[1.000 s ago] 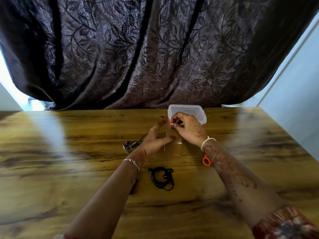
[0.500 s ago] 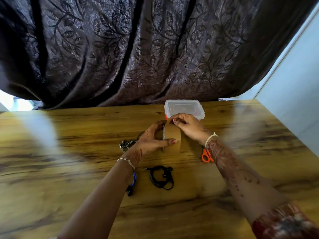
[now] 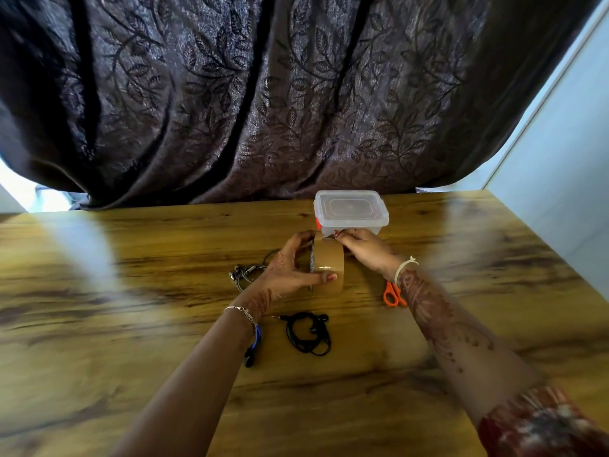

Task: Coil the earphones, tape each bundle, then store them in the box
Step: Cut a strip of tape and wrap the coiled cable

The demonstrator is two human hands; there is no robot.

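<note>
— Dark leafy curtain (image 3: 263, 94) behind, wooden surface (image 3: 131, 324) in front. What lies on it, from the left?

— Around the middle, a grey earphone bundle (image 3: 245, 273) sits just left of your left grip (image 3: 285, 270). A blue earphone (image 3: 252, 349) peeks out from under that wrist. The black coiled earphones (image 3: 308, 333) lie closer to your edge, with no tape on them that I can see.

— And the tape?

— Your left grip curls round the brown tape roll (image 3: 328, 263), which stands on edge with your thumb across its band. Your right grip (image 3: 362, 249) pinches at the roll's top, probably the loose end, but that is too small to tell. Just behind, near the far edge, is the lidded box (image 3: 351, 211). Orange scissors (image 3: 392, 293) show from under your right wrist.

— How do I do this well?

— Clamp the roll firmly. Peel a short strip straight off it, and don't let it fold back onto itself. Snip it with the scissors before you reach for a coil.
</note>
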